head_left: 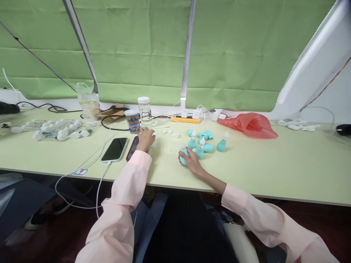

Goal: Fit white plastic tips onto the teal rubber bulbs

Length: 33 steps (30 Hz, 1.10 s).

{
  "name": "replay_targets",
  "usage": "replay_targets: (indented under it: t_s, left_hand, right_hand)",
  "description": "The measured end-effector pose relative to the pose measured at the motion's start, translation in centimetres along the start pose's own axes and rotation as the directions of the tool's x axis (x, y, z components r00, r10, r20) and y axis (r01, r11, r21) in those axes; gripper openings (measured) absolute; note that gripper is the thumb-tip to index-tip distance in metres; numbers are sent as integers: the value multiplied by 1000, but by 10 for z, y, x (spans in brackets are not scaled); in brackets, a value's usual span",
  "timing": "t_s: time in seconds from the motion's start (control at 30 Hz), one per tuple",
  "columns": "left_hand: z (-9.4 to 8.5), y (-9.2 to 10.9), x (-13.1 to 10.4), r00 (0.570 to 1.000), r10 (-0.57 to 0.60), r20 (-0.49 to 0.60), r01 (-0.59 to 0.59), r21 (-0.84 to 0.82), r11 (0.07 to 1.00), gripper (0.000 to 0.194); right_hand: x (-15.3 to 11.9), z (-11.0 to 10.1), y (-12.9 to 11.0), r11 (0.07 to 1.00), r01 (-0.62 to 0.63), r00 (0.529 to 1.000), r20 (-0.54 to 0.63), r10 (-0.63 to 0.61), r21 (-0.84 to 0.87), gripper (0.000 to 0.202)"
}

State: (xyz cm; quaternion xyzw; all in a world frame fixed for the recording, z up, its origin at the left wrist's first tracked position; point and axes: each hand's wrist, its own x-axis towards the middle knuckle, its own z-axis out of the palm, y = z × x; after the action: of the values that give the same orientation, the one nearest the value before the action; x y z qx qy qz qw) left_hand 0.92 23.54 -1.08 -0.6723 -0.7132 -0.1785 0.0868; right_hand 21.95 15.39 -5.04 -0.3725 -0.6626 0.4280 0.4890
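My right hand (192,163) is wrapped round a teal squeeze bulb (183,157), held upright just above the table, with a pale piece at its top. Beside it stand more teal bulbs with clear pointed tips, one of them a tipped bulb (221,145) off to the right. Bare teal bulbs (208,148) lie on their sides among them. My left hand (146,139) reaches over a red-edged phone (133,148), palm down with the fingers bent and apart. By its fingertips are small whitish pieces (154,143); whether it touches one is hidden.
Behind my left hand stand a printed can (133,123) and a clear jar (144,111). A charging phone (114,149) trails a white cable. At the back are a yellow power strip (179,119) and a red plastic bag (246,126). Many white-ended pieces (61,129) lie left.
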Motion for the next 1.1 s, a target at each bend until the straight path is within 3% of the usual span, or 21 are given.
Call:
replay_targets:
  t_s: [0.1,0.27,0.33,0.53,0.67,0.87,1.1]
  left_hand:
    - [0,1,3,999,33,-5,-33,6,999,35]
    - [0,13,3,956,278,90,-271,-86,959,30]
    - [1,17,3,947,303,104,-295,-85,952,28]
    - [8,3,19,992,113,-47,-111,46,993,36]
    - [17,-2,36,996,90,16,-91,111,990,34]
    - [30,8,52,991,47,122,-64,138,988,30]
    - [36,21,53,1000,-27,5,26,42,999,23]
  right_hand:
    - [0,0,0,1000,-9,1000,7,9,-21,27]
    - [0,-1,-3,998,8,999,-40,-11,-64,22]
    - [-1,-1,-3,997,10,998,-69,-14,-71,20]
    - [0,0,-4,999,1,998,-65,-4,-50,18]
    - [-1,0,-5,999,0,998,-67,-3,-51,17]
    - [-1,-1,-5,998,-7,998,-63,3,-60,18]
    - [-1,0,-6,998,-3,998,-66,-2,-68,18]
